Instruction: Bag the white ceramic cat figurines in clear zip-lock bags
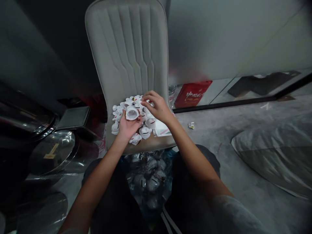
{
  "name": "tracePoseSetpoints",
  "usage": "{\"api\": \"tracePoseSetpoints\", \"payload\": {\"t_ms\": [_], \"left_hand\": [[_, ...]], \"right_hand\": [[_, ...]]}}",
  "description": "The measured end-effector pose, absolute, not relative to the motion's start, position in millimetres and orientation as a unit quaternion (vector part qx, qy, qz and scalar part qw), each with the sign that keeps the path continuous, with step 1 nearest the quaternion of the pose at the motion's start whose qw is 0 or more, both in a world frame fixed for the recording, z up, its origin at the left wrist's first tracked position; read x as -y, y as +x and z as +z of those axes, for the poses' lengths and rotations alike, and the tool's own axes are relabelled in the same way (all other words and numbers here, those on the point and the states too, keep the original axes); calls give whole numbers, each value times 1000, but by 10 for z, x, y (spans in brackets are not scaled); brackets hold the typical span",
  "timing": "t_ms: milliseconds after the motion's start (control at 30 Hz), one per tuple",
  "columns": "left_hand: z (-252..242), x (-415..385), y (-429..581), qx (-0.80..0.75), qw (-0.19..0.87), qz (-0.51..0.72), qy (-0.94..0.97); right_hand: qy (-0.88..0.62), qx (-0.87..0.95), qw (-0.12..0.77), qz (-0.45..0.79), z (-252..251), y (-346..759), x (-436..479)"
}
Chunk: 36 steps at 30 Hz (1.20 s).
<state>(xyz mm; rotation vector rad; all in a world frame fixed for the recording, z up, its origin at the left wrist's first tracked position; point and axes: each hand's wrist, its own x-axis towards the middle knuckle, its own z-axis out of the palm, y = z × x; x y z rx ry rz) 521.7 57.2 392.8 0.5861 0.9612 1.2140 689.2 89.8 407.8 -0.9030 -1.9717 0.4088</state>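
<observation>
My left hand (129, 125) is wrapped round a white coin bank (132, 113), its wide round opening turned up. Above the pile, to the right of that piece, my right hand (157, 105) has its fingers curled and pinched; whatever is at the fingertips is too small to make out. Under both hands lie several more white coin banks (145, 132), some with a dark slot and some with red marks. They rest on the seat of a grey padded chair (126, 42). Flat clear plastic bags (161, 128) lie at the seat's right side, partly behind my right forearm.
Between my knees a clear plastic bag (148, 175) holds several wrapped white pieces. Shiny round metal containers (53, 151) and a dark box (74, 117) stand at left. A red bag (192, 94) leans by the wall, with a small wrapper (191, 125) and grey cloth (275, 156) on the floor.
</observation>
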Motion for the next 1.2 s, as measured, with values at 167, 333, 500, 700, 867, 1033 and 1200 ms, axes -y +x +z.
{"api": "tracePoseSetpoints", "payload": {"t_ms": [167,333,500,700,867,1033,1200], "left_hand": [[3958,-545,5218,-410,659,590,223],[4000,-500,5272,-370,709,582,144],[4000,-472,5316,-316,742,587,67],[4035,-479,5335,-300,751,587,43],[4077,-490,5348,-318,740,591,49],[4024,-524,5290,-333,732,588,86],[3999,-524,5260,-337,723,590,123]], "right_hand": [[-292,842,448,78,4021,6694,-722],[-289,837,464,34,3927,6613,-714],[-270,824,498,0,3943,6599,-729],[-275,834,477,-35,3972,6640,-748],[-270,843,465,-36,3992,6675,-775],[-267,849,455,-27,3998,6696,-781],[-265,841,471,2,3986,6723,-759]]}}
